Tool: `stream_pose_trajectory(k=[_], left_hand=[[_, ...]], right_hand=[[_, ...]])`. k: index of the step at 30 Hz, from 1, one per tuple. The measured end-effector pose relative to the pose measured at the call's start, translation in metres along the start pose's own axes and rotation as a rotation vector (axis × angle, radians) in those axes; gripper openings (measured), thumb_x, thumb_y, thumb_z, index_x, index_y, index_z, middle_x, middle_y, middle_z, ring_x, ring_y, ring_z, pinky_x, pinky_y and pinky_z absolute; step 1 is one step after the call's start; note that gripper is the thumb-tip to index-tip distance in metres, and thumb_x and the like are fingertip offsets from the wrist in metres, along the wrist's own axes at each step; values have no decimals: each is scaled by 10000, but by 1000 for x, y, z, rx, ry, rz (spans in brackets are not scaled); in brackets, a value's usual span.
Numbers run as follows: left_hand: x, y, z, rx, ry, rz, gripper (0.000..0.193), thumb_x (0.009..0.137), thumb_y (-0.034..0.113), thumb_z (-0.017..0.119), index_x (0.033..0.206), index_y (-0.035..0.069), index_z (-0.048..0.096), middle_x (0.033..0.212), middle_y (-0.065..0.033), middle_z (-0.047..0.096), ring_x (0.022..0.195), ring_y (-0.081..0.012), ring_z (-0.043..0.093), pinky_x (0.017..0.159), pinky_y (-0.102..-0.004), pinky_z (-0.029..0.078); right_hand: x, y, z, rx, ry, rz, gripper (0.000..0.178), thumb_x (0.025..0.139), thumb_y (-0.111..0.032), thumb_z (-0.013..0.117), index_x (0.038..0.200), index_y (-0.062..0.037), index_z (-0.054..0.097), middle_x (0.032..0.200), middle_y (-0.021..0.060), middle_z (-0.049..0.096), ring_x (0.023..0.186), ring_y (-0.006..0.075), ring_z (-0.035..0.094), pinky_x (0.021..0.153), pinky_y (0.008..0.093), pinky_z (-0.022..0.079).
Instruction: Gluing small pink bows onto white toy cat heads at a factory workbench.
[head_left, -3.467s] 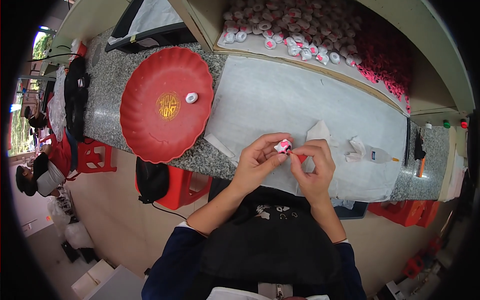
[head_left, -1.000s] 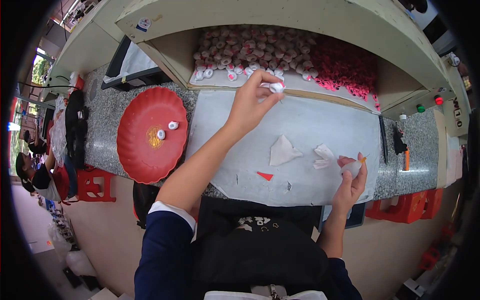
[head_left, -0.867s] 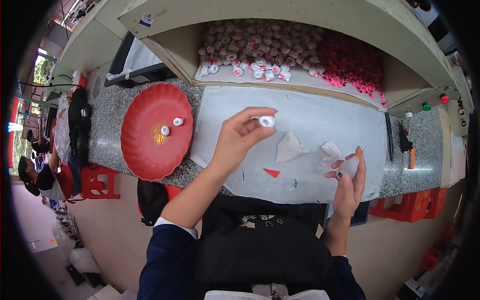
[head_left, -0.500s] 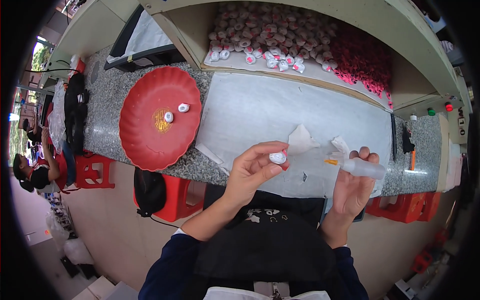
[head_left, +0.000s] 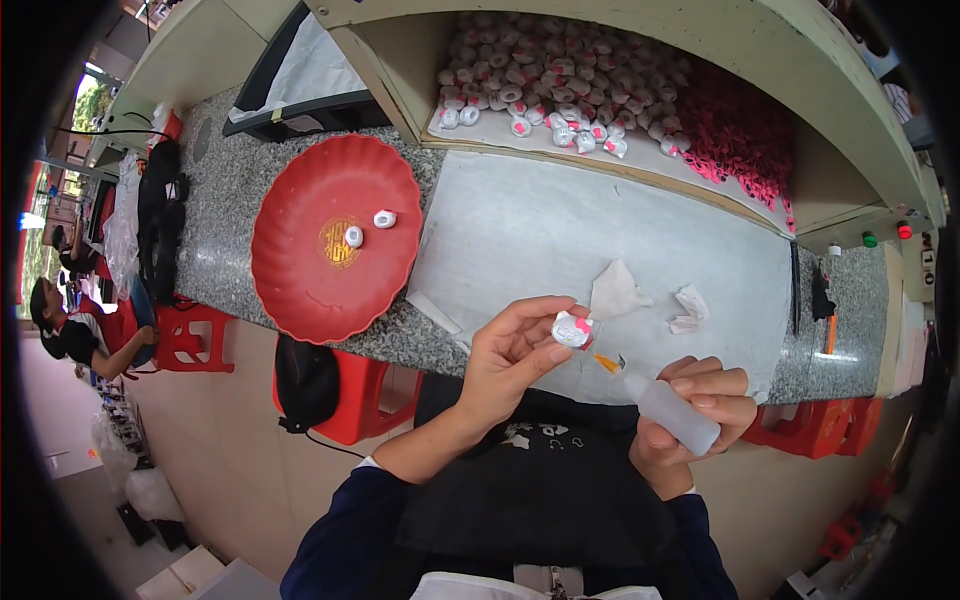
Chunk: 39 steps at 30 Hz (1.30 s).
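Observation:
Between the thumb and fingers of my left hand (head_left: 507,358) is a small white cat-head figure (head_left: 571,330) with a pink bow, held above the papered bench. My right hand (head_left: 700,410) is wrapped round a translucent squeeze bottle (head_left: 678,414). Its orange nozzle (head_left: 606,364) points up and left, close to the figure; I cannot tell whether the two touch. Beyond my hands a crumpled white cloth (head_left: 617,290) and a smaller scrap (head_left: 688,310) lie on the white paper (head_left: 520,220). Two more white pieces (head_left: 354,237) sit in the red scalloped dish (head_left: 290,290) at left.
A shelf box (head_left: 395,95) at the back holds many white heads (head_left: 560,80) and a heap of pink bits (head_left: 735,150). A black tray (head_left: 300,115) stands far left. Red stools (head_left: 365,405) are under the bench edge. Another person (head_left: 95,335) sits at far left.
My right hand has closed round the bottle and tipped it, moving it down and left so the nozzle nears the figure. The figure has turned, showing its pink bow.

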<state>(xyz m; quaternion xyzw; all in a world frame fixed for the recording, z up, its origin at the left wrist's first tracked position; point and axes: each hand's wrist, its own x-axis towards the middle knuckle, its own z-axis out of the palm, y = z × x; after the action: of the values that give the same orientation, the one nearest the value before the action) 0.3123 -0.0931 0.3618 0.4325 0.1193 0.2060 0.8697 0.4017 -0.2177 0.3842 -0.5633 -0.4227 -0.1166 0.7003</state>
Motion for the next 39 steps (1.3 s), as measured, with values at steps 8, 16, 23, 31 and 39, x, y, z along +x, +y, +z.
stream_pose_trajectory(k=[8, 16, 23, 31, 39], left_hand=[[-1, -1, 1, 18, -6, -5, 352, 740, -29, 524, 1074, -17, 413, 1037, -140, 503, 944, -170, 507, 831, -281, 390], [-1, -1, 2, 10, -7, -24, 354, 734, -36, 527, 1070, -18, 416, 1031, -141, 508, 949, -166, 505, 831, -278, 390], [-1, -3, 1, 19, -15, -22, 346, 732, -48, 521, 1062, -18, 420, 1029, -142, 506, 945, -166, 506, 826, -278, 394], [-2, -2, 2, 17, 3, -31, 346, 736, -40, 518, 1066, -17, 417, 1030, -143, 503, 936, -169, 510, 821, -282, 400], [-3, -3, 2, -1, -22, -34, 349, 736, -24, 529, 1066, -18, 418, 1023, -145, 506, 947, -177, 506, 832, -290, 387]], right_hand=[[-3, 0, 0, -10, -19, 27, 449, 643, -349, 680, 821, -82, 366, 759, 54, 443, 551, 110, 434, 455, 206, 399], [-4, 0, -1, 3, -27, 40, 433, 646, -338, 680, 822, -82, 379, 765, 51, 448, 549, 107, 443, 467, 206, 406], [-4, -1, -8, 41, -78, 63, 439, 604, -264, 722, 843, -87, 399, 795, 52, 462, 571, 134, 473, 489, 225, 420], [-3, -3, -10, 78, -130, 88, 467, 575, -191, 754, 869, -101, 402, 826, 53, 465, 592, 159, 492, 493, 238, 420], [-4, -1, -8, 81, -83, 26, 479, 590, -179, 744, 886, -105, 375, 830, 57, 454, 570, 152, 457, 467, 233, 399]])
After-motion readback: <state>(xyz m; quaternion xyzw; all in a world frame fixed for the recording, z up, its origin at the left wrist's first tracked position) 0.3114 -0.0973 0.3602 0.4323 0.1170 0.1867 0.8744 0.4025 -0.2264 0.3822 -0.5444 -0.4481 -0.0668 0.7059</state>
